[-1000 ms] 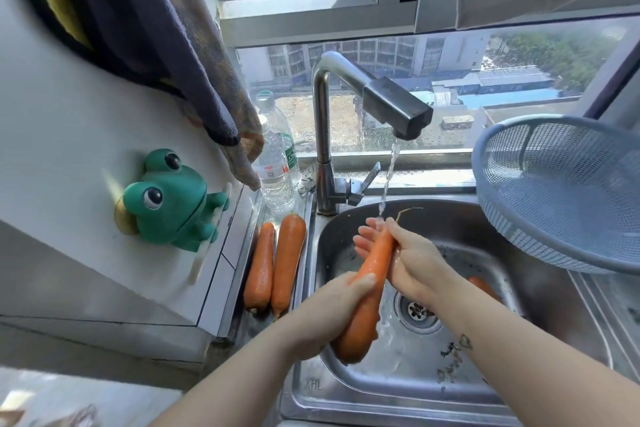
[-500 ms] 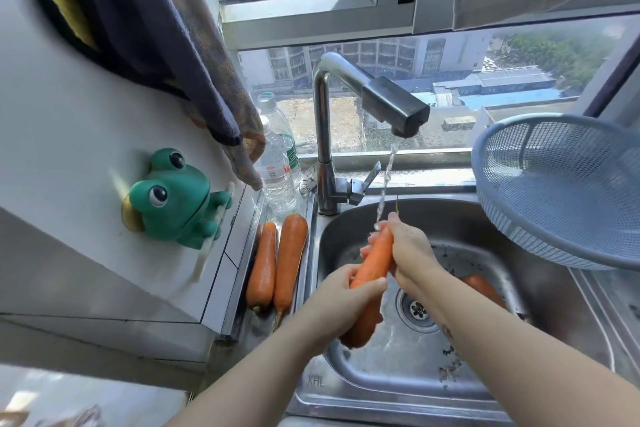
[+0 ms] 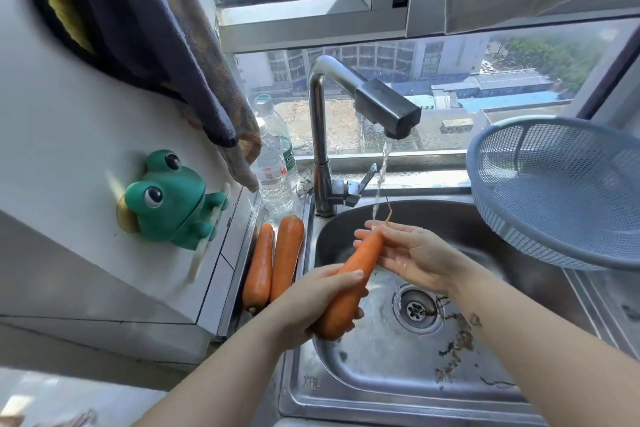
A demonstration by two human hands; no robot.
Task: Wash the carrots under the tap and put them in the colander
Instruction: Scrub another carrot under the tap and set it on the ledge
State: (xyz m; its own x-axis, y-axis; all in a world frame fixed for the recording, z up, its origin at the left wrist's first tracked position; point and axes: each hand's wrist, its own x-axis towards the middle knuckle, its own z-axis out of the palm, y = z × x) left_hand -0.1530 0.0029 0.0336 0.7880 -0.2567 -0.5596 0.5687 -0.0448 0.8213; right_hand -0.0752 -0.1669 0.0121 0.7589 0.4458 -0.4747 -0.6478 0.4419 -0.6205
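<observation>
Gripping the thick end of the carrot (image 3: 360,260) with our left hand (image 3: 308,305), fingers curled round it, we are holding it slanted over the sink (image 3: 381,392), its thin tip reaching up into the stream from the tap (image 3: 381,104). Our right hand (image 3: 419,253) is lying open, fingers straight, cradling that tip from beneath.

We are judging the carrot to be stiff and fairly light but slick while wet. The thick end is giving the surest hold, and the tapered tip is likelier to slide out.

Two more carrots (image 3: 273,260) are lying side by side on the desk (image 3: 232,317) left of the sink, just in front of two water bottles (image 3: 273,170). The colander (image 3: 561,191) is sitting tilted to the right of the sink, with nothing standing between it and the carrot. The tap spout is overhanging the sink, so we are expecting to carry the carrot low and rightward.
</observation>
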